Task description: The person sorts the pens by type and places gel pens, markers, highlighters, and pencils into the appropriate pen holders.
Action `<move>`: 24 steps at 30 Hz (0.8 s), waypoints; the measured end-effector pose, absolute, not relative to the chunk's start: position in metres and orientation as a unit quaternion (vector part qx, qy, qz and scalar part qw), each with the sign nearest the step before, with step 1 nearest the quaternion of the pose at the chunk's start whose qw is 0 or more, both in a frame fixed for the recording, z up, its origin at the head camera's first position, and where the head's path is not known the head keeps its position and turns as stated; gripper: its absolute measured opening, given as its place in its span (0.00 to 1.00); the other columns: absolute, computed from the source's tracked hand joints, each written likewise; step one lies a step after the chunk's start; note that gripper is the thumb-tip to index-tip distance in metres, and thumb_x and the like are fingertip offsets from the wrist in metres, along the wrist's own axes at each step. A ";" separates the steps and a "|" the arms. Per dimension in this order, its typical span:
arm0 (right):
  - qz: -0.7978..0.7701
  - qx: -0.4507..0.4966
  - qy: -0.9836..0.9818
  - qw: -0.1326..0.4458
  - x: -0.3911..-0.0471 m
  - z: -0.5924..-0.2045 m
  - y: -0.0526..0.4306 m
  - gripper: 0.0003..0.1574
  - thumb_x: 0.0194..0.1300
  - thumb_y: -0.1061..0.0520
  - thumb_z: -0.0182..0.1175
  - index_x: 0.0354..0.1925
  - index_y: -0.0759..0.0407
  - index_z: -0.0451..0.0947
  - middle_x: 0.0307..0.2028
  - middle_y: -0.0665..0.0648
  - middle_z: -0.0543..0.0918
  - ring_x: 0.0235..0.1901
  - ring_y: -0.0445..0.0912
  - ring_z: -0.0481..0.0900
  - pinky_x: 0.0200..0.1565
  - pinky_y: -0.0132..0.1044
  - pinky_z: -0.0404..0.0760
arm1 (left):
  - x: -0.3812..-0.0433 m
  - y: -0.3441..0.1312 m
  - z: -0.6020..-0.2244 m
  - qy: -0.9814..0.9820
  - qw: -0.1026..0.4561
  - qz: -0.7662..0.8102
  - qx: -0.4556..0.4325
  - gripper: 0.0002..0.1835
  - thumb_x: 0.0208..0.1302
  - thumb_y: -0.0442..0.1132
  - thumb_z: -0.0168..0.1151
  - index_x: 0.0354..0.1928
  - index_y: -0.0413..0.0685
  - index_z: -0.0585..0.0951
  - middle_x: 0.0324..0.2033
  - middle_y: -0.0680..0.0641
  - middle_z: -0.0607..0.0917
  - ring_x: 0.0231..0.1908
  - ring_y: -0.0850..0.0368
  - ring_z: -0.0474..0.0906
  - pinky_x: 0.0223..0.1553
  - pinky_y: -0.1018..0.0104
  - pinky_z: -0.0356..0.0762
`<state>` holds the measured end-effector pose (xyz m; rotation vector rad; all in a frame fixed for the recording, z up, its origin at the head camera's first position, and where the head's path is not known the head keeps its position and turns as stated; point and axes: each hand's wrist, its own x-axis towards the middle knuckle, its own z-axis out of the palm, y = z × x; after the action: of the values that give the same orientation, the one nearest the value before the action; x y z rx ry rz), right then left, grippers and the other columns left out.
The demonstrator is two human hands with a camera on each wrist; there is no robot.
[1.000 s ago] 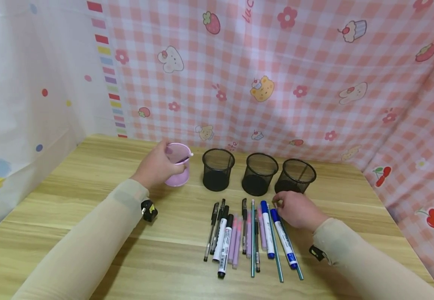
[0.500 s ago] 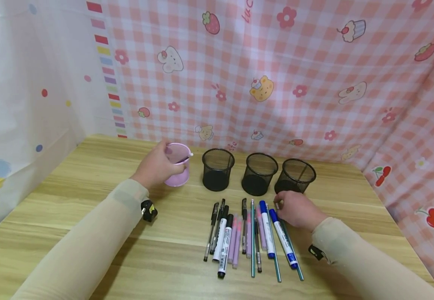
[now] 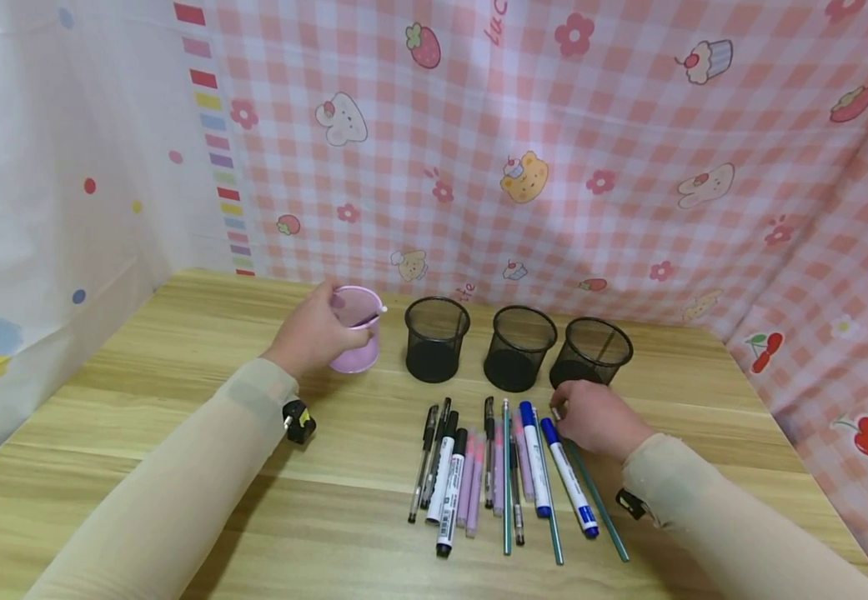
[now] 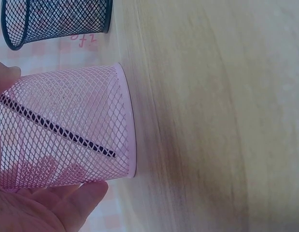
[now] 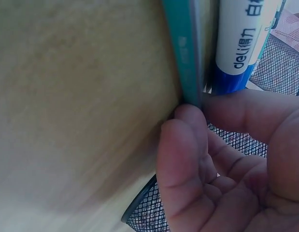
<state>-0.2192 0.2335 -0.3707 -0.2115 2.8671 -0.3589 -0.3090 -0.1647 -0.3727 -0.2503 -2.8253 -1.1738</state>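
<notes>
Pinched at its far end by the right hand (image 3: 599, 419), a green pencil (image 3: 599, 502) slants back toward the person along the wood-grain tabletop (image 3: 358, 517); curled fingertips hide the held end, while the right wrist view shows smooth, flat facets above them but cuts off the rest. Just left of that grip lies a glossy white whiteboard marker (image 3: 569, 479) with blue ends, its "deli" lettering partly out of frame in the close view. Right beyond the pinch, a black wire-mesh pen cup (image 3: 597, 354) has its lower front covered by the knuckles. Other pens and pencils lie side by side left of the pinch, some overlapped and hard to tell apart. Well to the left, the left hand (image 3: 313, 333) is curled around a round, open-weave pink mesh pen cup (image 3: 356, 358), fingers partly hidden behind it; a dark, slim stick (image 4: 57, 127) leans inside, blurred by the mesh.
</notes>
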 end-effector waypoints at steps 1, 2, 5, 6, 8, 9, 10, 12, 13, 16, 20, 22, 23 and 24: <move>-0.125 -0.071 0.982 0.123 -0.219 -0.370 0.233 0.16 0.64 0.61 0.68 0.51 0.63 0.83 0.44 0.59 0.87 0.37 0.49 0.80 0.47 0.51 0.84 | -0.309 -0.165 -0.373 -0.920 0.036 -0.382 -0.082 0.48 0.54 0.53 0.76 0.73 0.47 0.65 0.64 0.35 0.78 0.60 0.36 0.79 0.60 0.38 0.81; -0.127 -0.070 0.982 0.125 -0.219 -0.370 0.233 0.17 0.64 0.61 0.67 0.51 0.63 0.83 0.43 0.58 0.87 0.37 0.49 0.80 0.47 0.50 0.84 | -0.309 -0.165 -0.373 -0.919 0.036 -0.383 -0.082 0.48 0.54 0.53 0.76 0.73 0.47 0.65 0.64 0.35 0.78 0.60 0.36 0.79 0.60 0.38 0.81; -0.133 -0.065 0.981 0.129 -0.219 -0.370 0.233 0.18 0.64 0.61 0.67 0.52 0.63 0.82 0.42 0.58 0.86 0.36 0.49 0.79 0.45 0.49 0.83 | -0.309 -0.165 -0.373 -0.918 0.036 -0.387 -0.083 0.47 0.54 0.54 0.76 0.73 0.46 0.66 0.64 0.35 0.78 0.60 0.36 0.79 0.60 0.38 0.81; -0.136 -0.063 0.980 0.130 -0.219 -0.371 0.233 0.18 0.63 0.61 0.67 0.52 0.63 0.82 0.42 0.57 0.86 0.36 0.49 0.79 0.44 0.48 0.83 | -0.309 -0.165 -0.373 -0.917 0.036 -0.388 -0.084 0.47 0.55 0.54 0.76 0.72 0.46 0.66 0.64 0.35 0.78 0.60 0.36 0.79 0.60 0.38 0.81; -0.139 -0.061 0.979 0.132 -0.219 -0.371 0.233 0.18 0.63 0.61 0.67 0.52 0.63 0.82 0.42 0.58 0.85 0.37 0.49 0.79 0.44 0.48 0.83 | -0.308 -0.165 -0.372 -0.916 0.035 -0.391 -0.085 0.47 0.55 0.54 0.77 0.72 0.45 0.66 0.64 0.35 0.78 0.60 0.36 0.79 0.61 0.38 0.81; -0.141 -0.061 0.979 0.133 -0.219 -0.371 0.233 0.18 0.63 0.61 0.67 0.52 0.63 0.81 0.42 0.57 0.85 0.37 0.50 0.79 0.44 0.48 0.83 | -0.308 -0.165 -0.373 -0.916 0.036 -0.391 -0.085 0.47 0.55 0.54 0.77 0.72 0.45 0.66 0.64 0.35 0.78 0.60 0.36 0.79 0.61 0.38 0.81; -0.142 -0.060 0.979 0.134 -0.219 -0.371 0.233 0.18 0.63 0.61 0.67 0.51 0.63 0.81 0.42 0.57 0.85 0.37 0.50 0.79 0.44 0.48 0.83 | -0.308 -0.165 -0.372 -0.916 0.036 -0.391 -0.086 0.47 0.55 0.54 0.77 0.72 0.46 0.66 0.64 0.35 0.78 0.60 0.36 0.79 0.61 0.38 0.81; -0.144 -0.058 0.979 0.134 -0.218 -0.371 0.233 0.18 0.62 0.61 0.67 0.51 0.63 0.81 0.42 0.57 0.85 0.37 0.50 0.79 0.44 0.48 0.82 | -0.308 -0.165 -0.372 -0.915 0.035 -0.392 -0.086 0.47 0.55 0.53 0.77 0.73 0.46 0.66 0.64 0.35 0.78 0.61 0.36 0.79 0.62 0.38 0.80; -0.146 -0.056 0.978 0.135 -0.218 -0.371 0.234 0.18 0.62 0.61 0.67 0.50 0.63 0.80 0.42 0.57 0.85 0.37 0.50 0.78 0.44 0.48 0.82 | -0.307 -0.165 -0.371 -0.916 0.034 -0.391 -0.086 0.47 0.55 0.53 0.77 0.73 0.46 0.66 0.65 0.35 0.78 0.61 0.36 0.79 0.62 0.38 0.80; -0.156 -0.050 0.978 0.131 -0.217 -0.372 0.236 0.17 0.62 0.61 0.67 0.49 0.62 0.80 0.41 0.57 0.84 0.37 0.51 0.78 0.42 0.46 0.80 | -0.306 -0.165 -0.370 -0.916 0.030 -0.392 -0.083 0.49 0.56 0.52 0.77 0.75 0.46 0.64 0.67 0.34 0.77 0.62 0.35 0.78 0.63 0.38 0.79; -0.181 -0.046 0.976 0.109 -0.216 -0.369 0.239 0.16 0.61 0.61 0.67 0.48 0.61 0.79 0.39 0.57 0.83 0.35 0.50 0.77 0.37 0.42 0.77 | -0.304 -0.165 -0.370 -0.914 0.025 -0.398 -0.073 0.53 0.56 0.53 0.78 0.78 0.45 0.60 0.69 0.34 0.75 0.65 0.35 0.76 0.65 0.37 0.78; -0.194 -0.047 0.975 0.093 -0.214 -0.366 0.241 0.16 0.60 0.62 0.68 0.47 0.61 0.78 0.37 0.57 0.83 0.34 0.50 0.77 0.36 0.42 0.77 | -0.303 -0.165 -0.370 -0.911 0.024 -0.405 -0.068 0.55 0.56 0.53 0.78 0.79 0.44 0.58 0.70 0.34 0.75 0.66 0.35 0.76 0.66 0.38 0.77; -0.201 -0.050 0.975 0.086 -0.214 -0.363 0.242 0.17 0.60 0.62 0.67 0.47 0.62 0.77 0.37 0.57 0.83 0.34 0.50 0.77 0.35 0.42 0.77 | -0.303 -0.165 -0.370 -0.910 0.024 -0.409 -0.066 0.56 0.56 0.53 0.78 0.79 0.43 0.57 0.70 0.34 0.74 0.66 0.35 0.76 0.66 0.38 0.77; -0.208 -0.049 0.974 0.079 -0.213 -0.361 0.243 0.18 0.59 0.62 0.67 0.48 0.62 0.77 0.38 0.57 0.84 0.34 0.50 0.78 0.35 0.42 0.78 | -0.303 -0.165 -0.371 -0.909 0.024 -0.412 -0.064 0.56 0.56 0.53 0.78 0.79 0.43 0.56 0.70 0.33 0.74 0.66 0.35 0.76 0.66 0.38 0.77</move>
<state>-0.2130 0.2427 -0.3611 -0.1474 2.9132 -0.6228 -0.3030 -0.1649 -0.3708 -0.1984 -2.8124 -1.2743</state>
